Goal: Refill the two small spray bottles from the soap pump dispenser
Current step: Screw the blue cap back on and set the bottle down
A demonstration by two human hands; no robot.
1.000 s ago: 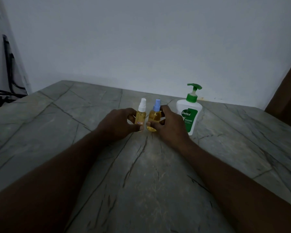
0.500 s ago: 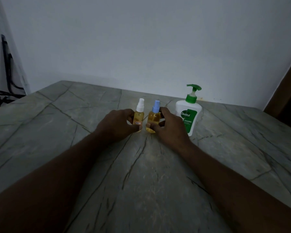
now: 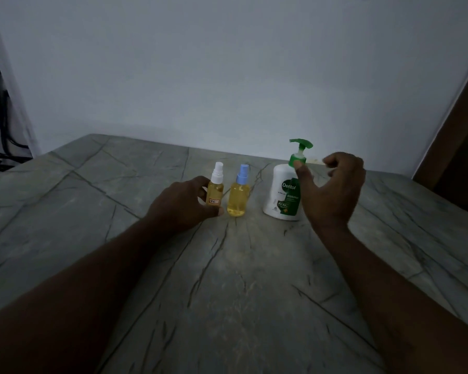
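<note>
Left hand (image 3: 181,206) grasping white-capped spray bottle (image 3: 215,190) on worktop (image 3: 254,292); right hand (image 3: 333,195) thumb against soap dispenser (image 3: 280,197) collar, grip cannot be told

One table (image 3: 254,279) is carrying three containers. Two are spray bottles: one white-capped bottle (image 3: 215,188) and one blue-capped bottle (image 3: 238,198). One is a dispenser (image 3: 280,197). Two hands are showing over it: one left hand (image 3: 183,205) and one right hand (image 3: 333,190).
</note>
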